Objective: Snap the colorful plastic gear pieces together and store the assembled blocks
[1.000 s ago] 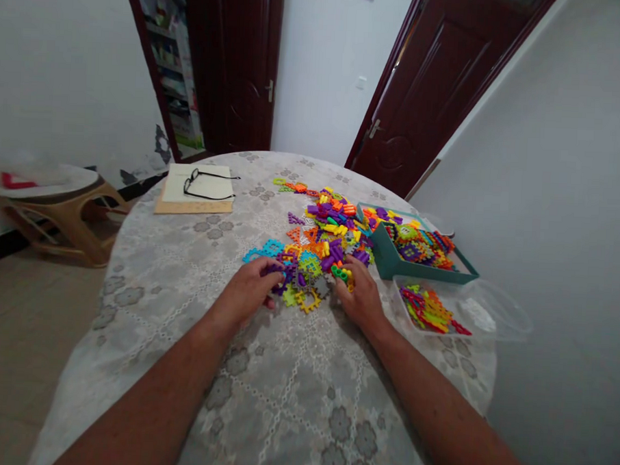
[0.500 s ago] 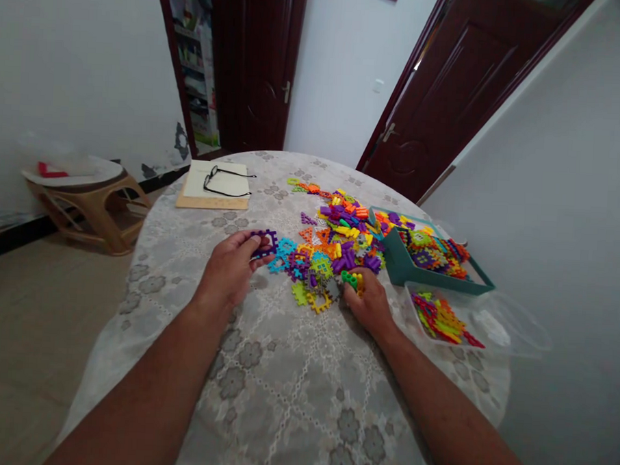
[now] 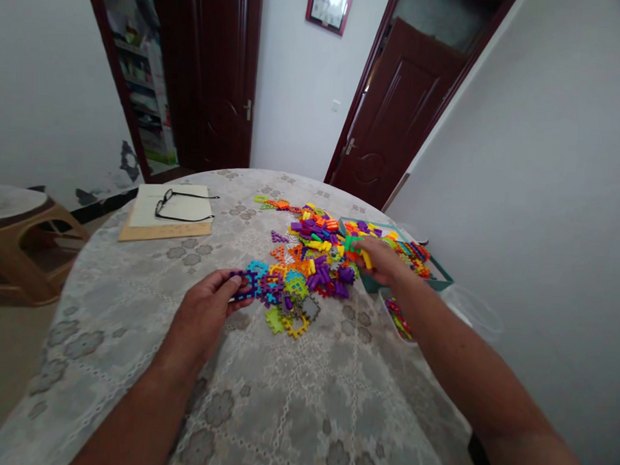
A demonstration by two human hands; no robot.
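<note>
My left hand (image 3: 210,298) is closed on a dark purple square building piece (image 3: 247,284) with a notched edge and an open middle, just left of the pile. In my right hand (image 3: 383,258) are a green building piece (image 3: 350,244) and a yellow one (image 3: 366,259), held above the pile's right side by the teal box (image 3: 447,282). Between the hands lies a heap of colourful plastic building pieces (image 3: 319,246). Near its front edge are a grey square piece (image 3: 311,308), a yellow notched frame (image 3: 295,326) and a lime piece (image 3: 274,320).
At the right, my forearm partly covers a clear plastic tub (image 3: 413,338) with red and green pieces. Black glasses (image 3: 184,217) rest on paper (image 3: 145,205) at the left. A plastic stool (image 3: 32,248) stands beside the patterned tablecloth (image 3: 261,402).
My right hand has lifted from the front of the pile and moved away towards the teal box with its green and yellow pieces. My left hand keeps the purple square. The view has shifted right.
</note>
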